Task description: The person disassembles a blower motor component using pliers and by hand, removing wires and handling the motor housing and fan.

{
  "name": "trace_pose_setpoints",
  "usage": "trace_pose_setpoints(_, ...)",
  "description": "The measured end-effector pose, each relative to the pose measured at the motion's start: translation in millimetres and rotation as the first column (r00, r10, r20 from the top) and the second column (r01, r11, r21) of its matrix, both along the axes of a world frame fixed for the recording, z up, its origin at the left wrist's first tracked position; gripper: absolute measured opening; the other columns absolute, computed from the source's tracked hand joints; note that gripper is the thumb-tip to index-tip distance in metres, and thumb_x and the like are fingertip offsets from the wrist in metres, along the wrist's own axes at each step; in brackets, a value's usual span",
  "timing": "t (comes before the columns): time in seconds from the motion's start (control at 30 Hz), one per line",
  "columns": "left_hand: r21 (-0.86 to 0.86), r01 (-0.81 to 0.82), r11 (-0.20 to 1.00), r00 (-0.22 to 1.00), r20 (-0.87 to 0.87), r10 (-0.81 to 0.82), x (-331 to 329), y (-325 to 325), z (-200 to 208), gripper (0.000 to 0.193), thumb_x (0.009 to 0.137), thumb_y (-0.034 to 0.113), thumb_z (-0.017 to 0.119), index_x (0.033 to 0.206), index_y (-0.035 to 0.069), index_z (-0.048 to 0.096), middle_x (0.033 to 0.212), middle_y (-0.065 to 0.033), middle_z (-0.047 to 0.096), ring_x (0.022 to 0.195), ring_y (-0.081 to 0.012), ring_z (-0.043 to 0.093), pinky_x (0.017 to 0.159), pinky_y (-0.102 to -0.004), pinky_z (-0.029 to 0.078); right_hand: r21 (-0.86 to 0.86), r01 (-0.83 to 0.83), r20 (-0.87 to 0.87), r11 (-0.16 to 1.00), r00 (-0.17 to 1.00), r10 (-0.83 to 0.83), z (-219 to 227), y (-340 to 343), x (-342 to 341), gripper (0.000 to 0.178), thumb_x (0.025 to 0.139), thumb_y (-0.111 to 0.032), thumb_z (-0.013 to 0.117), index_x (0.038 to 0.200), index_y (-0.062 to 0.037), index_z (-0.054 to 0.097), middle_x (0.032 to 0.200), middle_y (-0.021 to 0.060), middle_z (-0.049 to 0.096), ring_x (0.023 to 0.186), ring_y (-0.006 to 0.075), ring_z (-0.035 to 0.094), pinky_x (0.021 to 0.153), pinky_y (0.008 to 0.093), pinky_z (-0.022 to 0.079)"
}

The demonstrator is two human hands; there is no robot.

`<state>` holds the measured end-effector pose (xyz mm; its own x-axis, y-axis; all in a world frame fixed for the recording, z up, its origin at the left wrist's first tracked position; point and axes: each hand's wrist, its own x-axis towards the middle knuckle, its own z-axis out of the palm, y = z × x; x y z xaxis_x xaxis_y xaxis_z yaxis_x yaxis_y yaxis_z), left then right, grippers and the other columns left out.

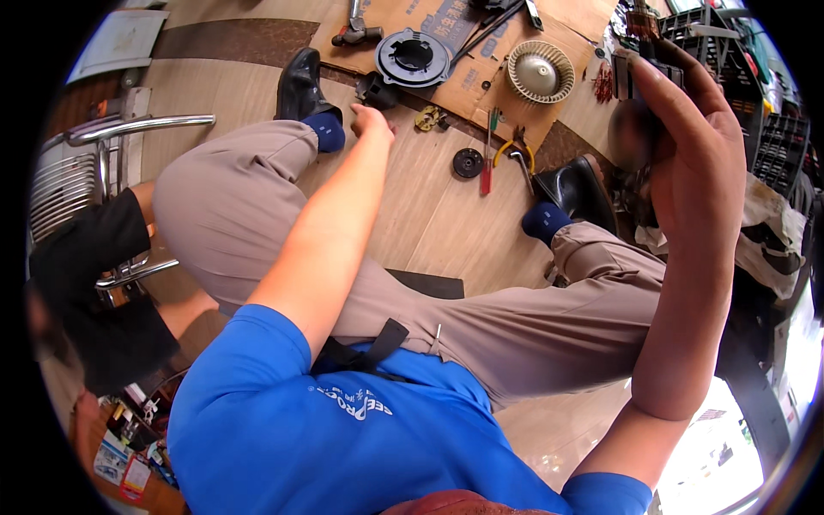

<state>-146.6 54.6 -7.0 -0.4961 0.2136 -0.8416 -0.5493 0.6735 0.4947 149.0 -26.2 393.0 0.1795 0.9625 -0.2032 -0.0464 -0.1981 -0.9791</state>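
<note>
My right hand [699,142] is raised at the right, its fingers and thumb closed around a motor armature [642,24] with copper-coloured windings at its top end. Part of the armature is hidden behind the fingers. Down at the floor, my left hand [375,123] reaches to a black cup-shaped motor part [375,89] beside my left shoe. The hand meets the near edge of that part; its fingers are mostly hidden, so I cannot tell whether they grip it. A round grey mounting plate [414,58] lies just beyond, on flattened cardboard [468,90].
A finned blower wheel [541,72] and a hammer [356,34] lie on the cardboard. Nearer are a brass-coloured part [427,118], a black disc [468,163], a screwdriver [487,176] and yellow-handled pliers [515,153]. Black crates [783,150] stand right; a person sits left near a metal chair [142,127].
</note>
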Motion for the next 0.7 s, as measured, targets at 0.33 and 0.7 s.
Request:
trace_pose_setpoints(0.33,0.248,-0.246,0.937,0.838,0.540,0.078,-57.1,4.3,-44.9,0.036,0.086,0.008,0.046,0.120,-0.001,0.044,0.126,-0.0230,0.050,0.112,-0.0425,0.052,0.089,-0.0604,0.049,-0.027,0.001,0.004,1.000,1.000,-0.001,1.1,4.3,-24.5,0.033,0.085,-0.013,0.073,0.111,0.0030,0.063,0.079,0.0010,0.063,0.065,0.0056,0.055,0.056,0.0198,0.041)
trace_pose_setpoints(0.7,0.649,-0.047,0.759,0.881,0.385,-0.275,-45.0,5.5,77.9,0.033,0.077,0.004,0.054,0.110,0.000,0.055,0.108,-0.0168,0.061,0.097,-0.0330,0.058,0.075,-0.0460,0.050,0.109,-0.043,-0.004,0.993,0.999,0.044,0.7,7.6,-21.0,0.039,0.085,-0.012,0.069,0.118,0.0043,0.058,0.084,0.0050,0.062,0.065,0.0101,0.057,0.057,0.0226,0.045)
